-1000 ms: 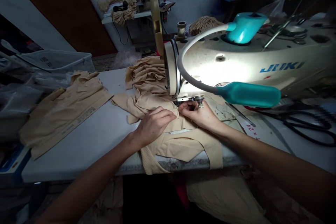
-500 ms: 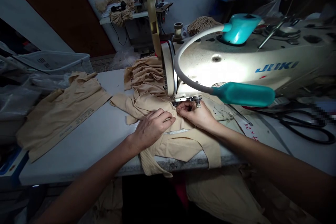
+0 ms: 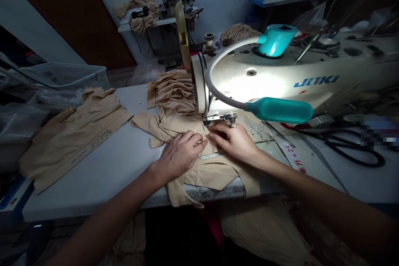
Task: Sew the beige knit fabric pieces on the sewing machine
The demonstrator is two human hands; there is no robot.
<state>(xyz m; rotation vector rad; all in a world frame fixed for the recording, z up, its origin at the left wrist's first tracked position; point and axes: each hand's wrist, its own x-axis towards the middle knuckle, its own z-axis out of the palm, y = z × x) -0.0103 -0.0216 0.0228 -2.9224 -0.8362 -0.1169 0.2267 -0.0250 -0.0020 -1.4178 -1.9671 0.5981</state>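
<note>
A beige garment lies under the needle end of a white JUKI sewing machine and hangs over the table's front edge. My left hand rests flat on the cloth just left of the presser foot, fingers stretched out toward it. Right beside it, my right hand presses on the same cloth under the machine head, its fingertips close to the foot. The two hands almost touch. The needle itself is hidden behind the machine head.
A teal gooseneck lamp lights the needle area. Bunched beige cloth sits behind the machine, and another beige piece lies at the table's left. Black scissors lie at right; a white crate stands far left.
My right hand has gone from pinching at the presser foot to lying flatter on the cloth. My left hand stays on the cloth. The view shifted slightly.
</note>
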